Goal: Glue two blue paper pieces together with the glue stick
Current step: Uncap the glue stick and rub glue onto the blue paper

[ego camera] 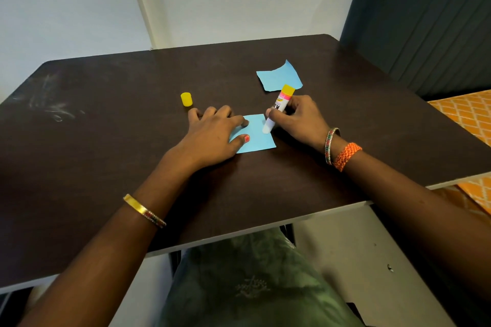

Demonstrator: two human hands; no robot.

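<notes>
A small blue paper piece (259,138) lies flat on the dark table (106,127). My left hand (212,133) rests on its left part, fingers spread, pinning it down. My right hand (297,117) is shut on the glue stick (279,106), a white tube with a yellow end, tilted with its white tip touching the paper's right edge. A second blue paper piece (279,77), with torn edges, lies farther back on the table, apart from both hands. The yellow cap (186,99) stands alone behind my left hand.
A dark padded chair back (425,21) stands at the table's far right. An orange patterned cloth (465,119) lies beyond the right edge. The near table edge (239,231) runs above my lap. Pale scuff marks (53,103) show at the left.
</notes>
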